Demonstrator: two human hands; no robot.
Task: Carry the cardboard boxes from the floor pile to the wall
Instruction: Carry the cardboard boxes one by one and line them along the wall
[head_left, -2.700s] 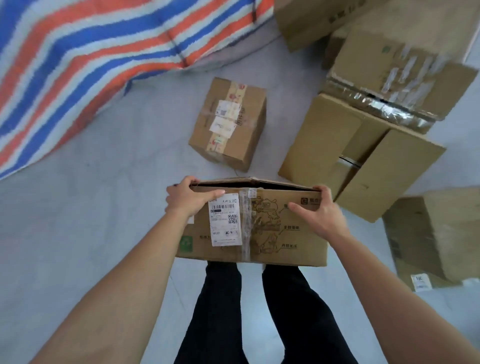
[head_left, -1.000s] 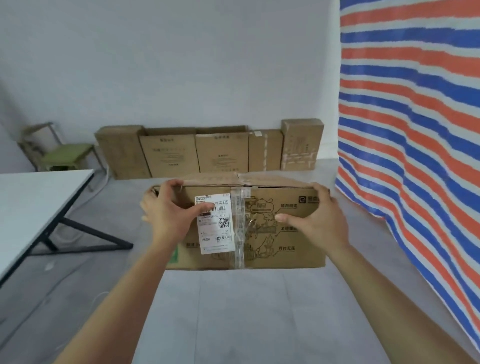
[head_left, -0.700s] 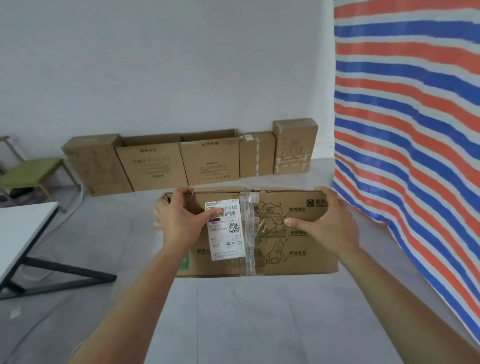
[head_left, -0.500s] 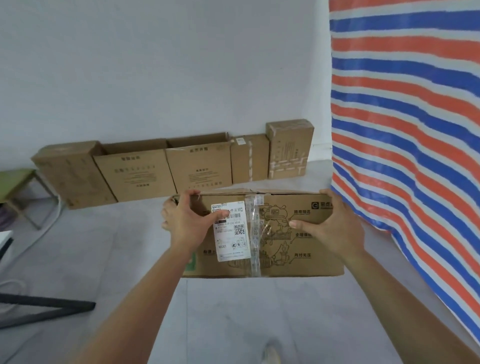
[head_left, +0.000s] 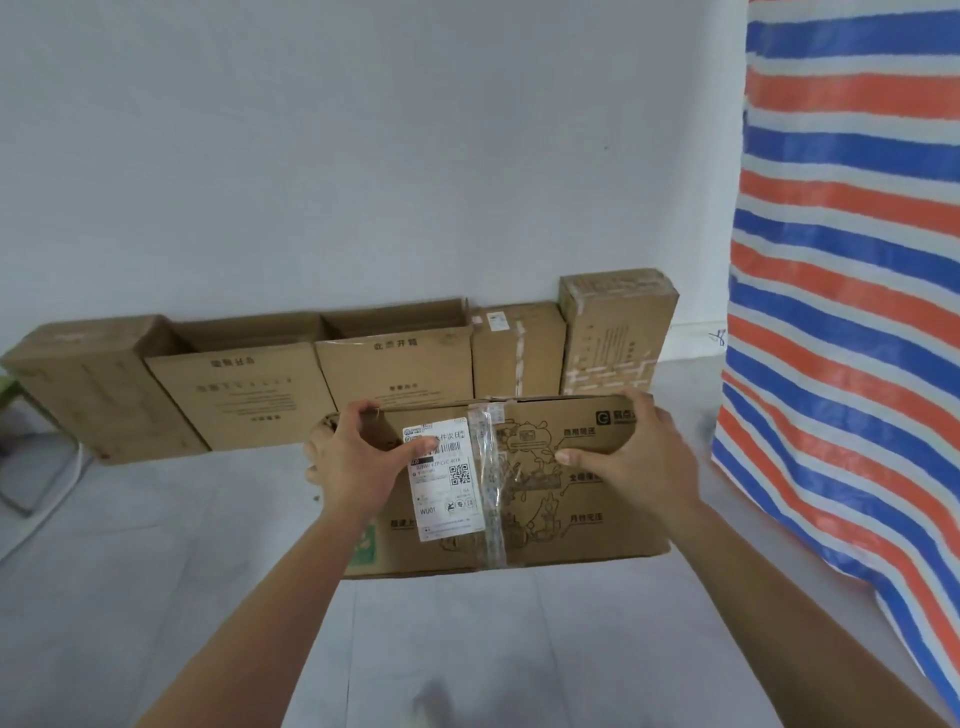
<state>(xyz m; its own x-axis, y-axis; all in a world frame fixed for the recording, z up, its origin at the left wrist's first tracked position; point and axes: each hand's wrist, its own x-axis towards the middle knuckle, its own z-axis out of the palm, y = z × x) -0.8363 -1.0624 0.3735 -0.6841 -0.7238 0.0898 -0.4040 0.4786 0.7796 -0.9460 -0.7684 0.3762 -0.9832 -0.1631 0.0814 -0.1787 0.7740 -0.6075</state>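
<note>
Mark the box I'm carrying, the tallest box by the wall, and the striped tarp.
carried box (head_left: 561, 535): head view, printed front face.
tallest wall box (head_left: 618, 332): head view, front face, row's right end.
striped tarp (head_left: 841, 312): head view, middle of the sheet.

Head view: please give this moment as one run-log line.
phase: carrying | left hand: grips carried box, left end | right hand: grips right end | ahead: row of boxes against wall

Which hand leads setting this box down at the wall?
Probably right: right hand grips the taped brown cardboard box nearer the grey floor gap beside the tall cardboard box; left hand faces the filled row.
</note>
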